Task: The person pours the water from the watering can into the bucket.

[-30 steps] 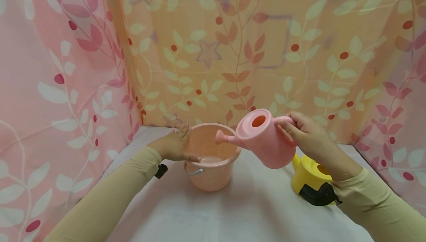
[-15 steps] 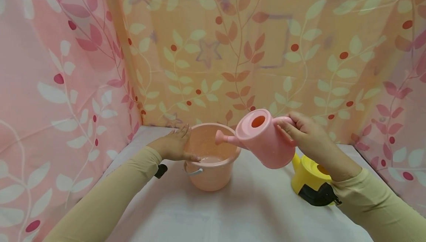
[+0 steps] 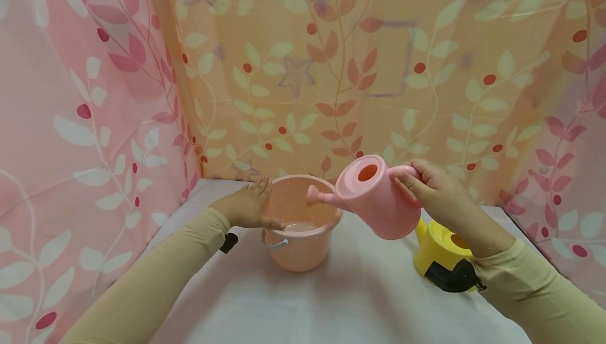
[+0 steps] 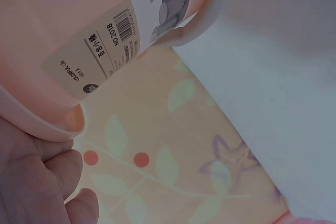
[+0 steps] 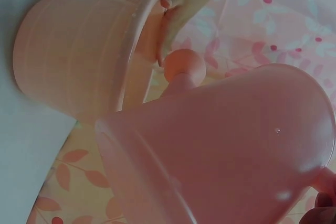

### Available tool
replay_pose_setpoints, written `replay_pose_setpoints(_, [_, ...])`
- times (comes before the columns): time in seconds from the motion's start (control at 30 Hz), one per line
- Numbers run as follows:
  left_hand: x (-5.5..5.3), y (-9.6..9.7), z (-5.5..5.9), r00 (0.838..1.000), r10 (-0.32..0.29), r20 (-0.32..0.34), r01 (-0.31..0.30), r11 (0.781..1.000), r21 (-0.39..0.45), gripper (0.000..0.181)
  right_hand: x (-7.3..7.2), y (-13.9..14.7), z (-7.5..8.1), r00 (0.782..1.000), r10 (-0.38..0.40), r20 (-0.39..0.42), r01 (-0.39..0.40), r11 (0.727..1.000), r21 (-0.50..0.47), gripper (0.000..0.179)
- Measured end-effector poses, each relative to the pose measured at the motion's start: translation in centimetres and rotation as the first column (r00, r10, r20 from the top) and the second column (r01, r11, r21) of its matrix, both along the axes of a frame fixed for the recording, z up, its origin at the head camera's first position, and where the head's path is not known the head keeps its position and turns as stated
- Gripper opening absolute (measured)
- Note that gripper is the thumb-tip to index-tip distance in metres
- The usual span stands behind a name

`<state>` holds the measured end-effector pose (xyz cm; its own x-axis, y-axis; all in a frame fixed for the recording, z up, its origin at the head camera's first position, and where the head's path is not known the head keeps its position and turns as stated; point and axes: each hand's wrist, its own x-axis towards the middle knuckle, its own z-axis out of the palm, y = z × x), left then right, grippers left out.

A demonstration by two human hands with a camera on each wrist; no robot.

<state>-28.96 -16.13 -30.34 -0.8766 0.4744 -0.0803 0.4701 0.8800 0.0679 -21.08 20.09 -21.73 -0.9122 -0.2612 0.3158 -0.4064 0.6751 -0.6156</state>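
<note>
My right hand (image 3: 437, 196) grips the handle of a pink watering can (image 3: 383, 207), which is held off the table with its spout tilted over the bucket's right rim. No stream shows at the spout's rose (image 5: 185, 65). A peach bucket (image 3: 303, 252) stands upright on the table, its bottom glossy inside; whether water lies there I cannot tell. My left hand (image 3: 246, 207) rests on the bucket's left rim with fingers spread and thumb stretched over the front edge. In the left wrist view, its fingers touch the rim beside a printed label (image 4: 113, 51).
A yellow watering can (image 3: 440, 254) stands on the table at the right, partly hidden by my right wrist and its black camera mount (image 3: 452, 275). The bucket's grey handle (image 3: 278, 245) hangs down in front. Leaf-patterned cloth (image 3: 293, 86) encloses the white-covered table (image 3: 303, 312).
</note>
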Motion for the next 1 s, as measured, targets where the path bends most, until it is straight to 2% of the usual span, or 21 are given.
replay_pose_setpoints(1.0, [-0.02, 0.04, 0.05, 1.000, 0.016, 0.013, -0.016, 1.000, -0.007, 0.120, -0.18, -0.08, -0.03, 1.000, -0.001, -0.022, 0.001, 1.000, 0.019, 0.032])
